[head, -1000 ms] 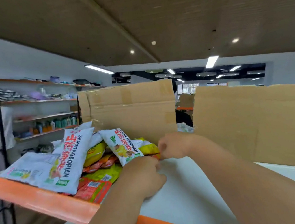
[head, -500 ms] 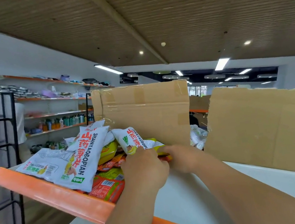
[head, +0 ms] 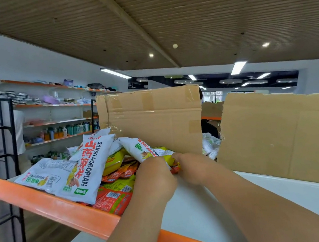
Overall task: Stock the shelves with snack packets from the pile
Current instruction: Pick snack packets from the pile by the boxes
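A pile of snack packets lies on the white shelf top with an orange front edge. Large white packets with red lettering lie on top; yellow packets and red-orange packets lie underneath. My left hand and my right hand meet at the right side of the pile. Both hold the lower end of a white packet that leans against the cardboard, with a yellow and red packet edge between them. The fingertips are hidden.
A taped cardboard sheet stands upright behind the pile; a second cardboard sheet stands to the right. A black metal rack is at the left. Wall shelves with bottles and goods run along the far left.
Both hands have moved forward into the right side of the pile and closed on the leaning white packet. The camera has shifted slightly.
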Available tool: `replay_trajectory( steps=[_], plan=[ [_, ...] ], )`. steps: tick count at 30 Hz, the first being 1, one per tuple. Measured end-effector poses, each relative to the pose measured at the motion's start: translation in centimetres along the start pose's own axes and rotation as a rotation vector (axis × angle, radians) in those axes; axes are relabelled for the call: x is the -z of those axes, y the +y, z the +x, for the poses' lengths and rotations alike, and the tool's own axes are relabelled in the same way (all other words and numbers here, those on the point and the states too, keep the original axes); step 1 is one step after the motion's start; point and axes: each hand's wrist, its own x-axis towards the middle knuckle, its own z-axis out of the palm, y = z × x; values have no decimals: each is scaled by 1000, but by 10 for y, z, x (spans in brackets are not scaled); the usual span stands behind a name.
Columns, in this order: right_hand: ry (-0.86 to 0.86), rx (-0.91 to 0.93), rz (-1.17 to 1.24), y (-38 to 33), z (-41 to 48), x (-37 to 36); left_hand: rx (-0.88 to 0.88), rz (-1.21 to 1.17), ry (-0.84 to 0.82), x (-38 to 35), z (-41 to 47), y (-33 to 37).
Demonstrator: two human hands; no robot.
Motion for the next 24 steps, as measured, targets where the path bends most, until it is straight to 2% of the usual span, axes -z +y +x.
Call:
replay_trajectory(
  steps=[5,9,12,17,20,24],
  plan=[
    [37,-22,2,5,-1,8,-92,-3,23,-2,3,3],
    [109,-26,-118,10,-7,34,-200,0,32,-1,7,5],
    [122,-29,-132,15,-15,54,-298,26,-18,2,6,10],
    [101,-36,-220,34,-55,86,-505,-39,117,3,-6,23],
    [196,-84,-314,53,-85,121,-558,-256,215,14,-10,40],
    [305,-222,-309,78,-126,167,-455,-502,230,44,-9,73]
  ],
)
